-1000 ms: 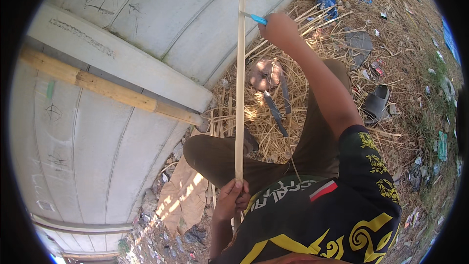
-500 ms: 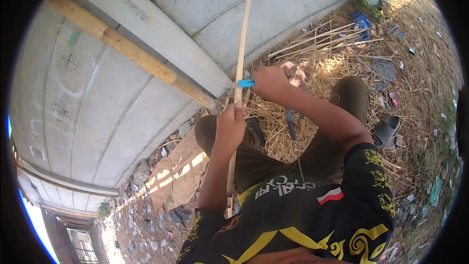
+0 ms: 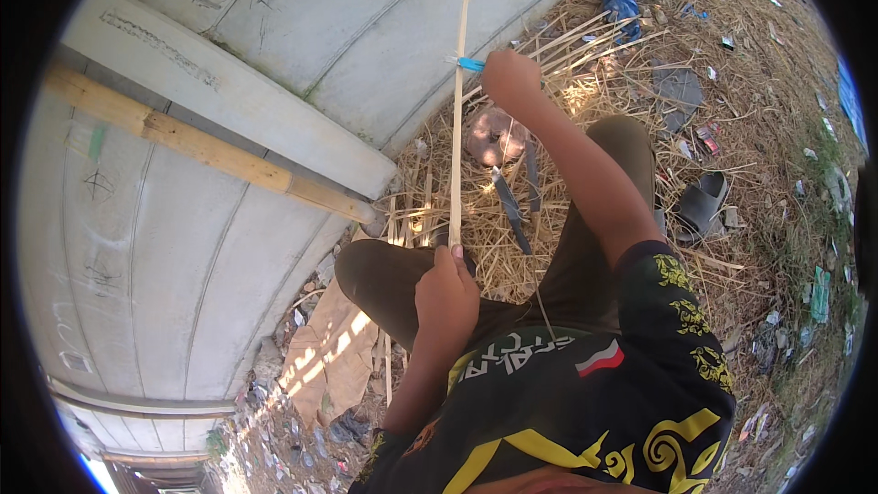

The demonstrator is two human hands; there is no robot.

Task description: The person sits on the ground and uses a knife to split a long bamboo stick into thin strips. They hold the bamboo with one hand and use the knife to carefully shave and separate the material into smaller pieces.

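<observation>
A long, pale bamboo strip stands out away from me, its lower end pinched in my left hand, thumb along the strip. Higher up, my right hand is closed round a blue-handled cutter knife. The knife's short blade lies across the strip, touching or nearly touching it. Between my bent knees, a dark, flat, blade-like tool rests on the shavings. Beyond it sits a rounded brownish lump, perhaps a stone or wood block.
A grey concrete wall rises on the left, with a thick bamboo pole leaning along it. Split strips and shavings cover the ground ahead. A dark slipper lies right of my knee, a cardboard sheet left. A blue plastic bag lies farther off.
My right hand with the knife has moved outward along the strip, away from my left hand. My left hand has come lower, nearer my body, still gripping the strip. The view has shifted slightly.
</observation>
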